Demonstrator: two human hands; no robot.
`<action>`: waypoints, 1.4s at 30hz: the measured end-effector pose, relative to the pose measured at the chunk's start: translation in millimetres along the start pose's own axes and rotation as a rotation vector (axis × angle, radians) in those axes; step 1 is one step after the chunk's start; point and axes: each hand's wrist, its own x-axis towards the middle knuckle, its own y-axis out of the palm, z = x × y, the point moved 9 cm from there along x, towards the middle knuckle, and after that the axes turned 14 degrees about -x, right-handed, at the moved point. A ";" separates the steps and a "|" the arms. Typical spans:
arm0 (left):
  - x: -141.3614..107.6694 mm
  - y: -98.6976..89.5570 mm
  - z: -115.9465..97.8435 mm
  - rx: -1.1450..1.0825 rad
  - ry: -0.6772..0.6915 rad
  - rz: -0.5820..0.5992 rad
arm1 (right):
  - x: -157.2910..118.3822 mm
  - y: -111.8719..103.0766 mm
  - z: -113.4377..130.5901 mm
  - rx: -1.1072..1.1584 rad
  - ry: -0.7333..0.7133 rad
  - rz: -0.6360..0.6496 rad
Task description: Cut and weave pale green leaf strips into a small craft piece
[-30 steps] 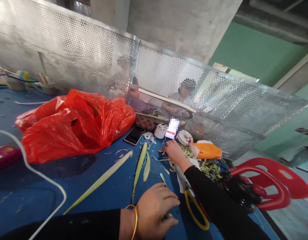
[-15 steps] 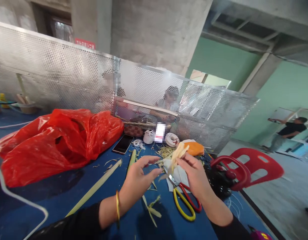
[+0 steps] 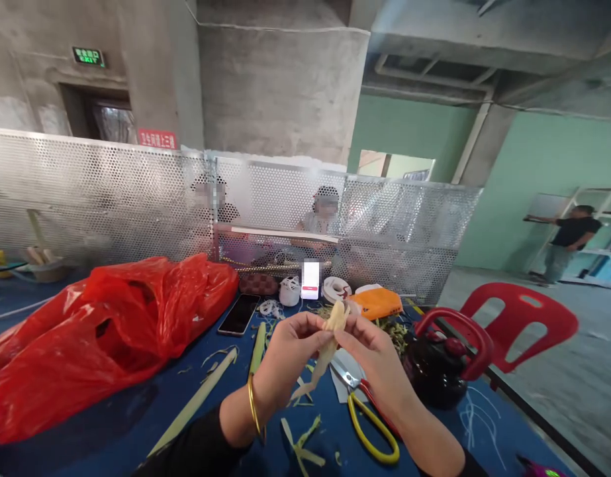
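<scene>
A pale yellow bundle of husk strips (image 3: 337, 318) is pinched between my two hands, one strip hanging below it. My left hand (image 3: 292, 351), with a gold bangle at the wrist, grips its left side. On the other side my right hand (image 3: 377, 354) holds it with thumb and fingers. Scissors (image 3: 372, 430) with one yellow and one red handle lie under my right hand, their blades on white paper. Green husk scraps (image 3: 302, 450) and a long pale stalk (image 3: 198, 397) rest on the blue table (image 3: 265, 457).
A red plastic bag (image 3: 121, 324) covers the left. Behind my hands are a dark phone (image 3: 239, 315), a lit phone (image 3: 310, 279), a white tape roll (image 3: 336, 289) and an orange packet (image 3: 377, 303). A black kettle (image 3: 434, 371) stands right, before a red chair (image 3: 528, 321).
My left hand has moved right and closed on the bundle, joining my right hand. The bundle is held more upright. The camera view has tilted up and levelled.
</scene>
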 end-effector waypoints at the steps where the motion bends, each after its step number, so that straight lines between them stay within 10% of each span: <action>1: 0.1 -1.8 3.1 0.018 -0.018 0.000 | 1.5 -0.9 -4.7 -0.010 0.009 -0.006; 25: 0.4 -0.1 40.4 0.076 -0.236 0.041 | 6.4 -8.0 -37.6 0.329 0.245 -0.037; 42: -2.4 8.0 45.1 0.183 -0.296 0.143 | 13.6 -62.5 -21.8 0.273 0.108 -0.386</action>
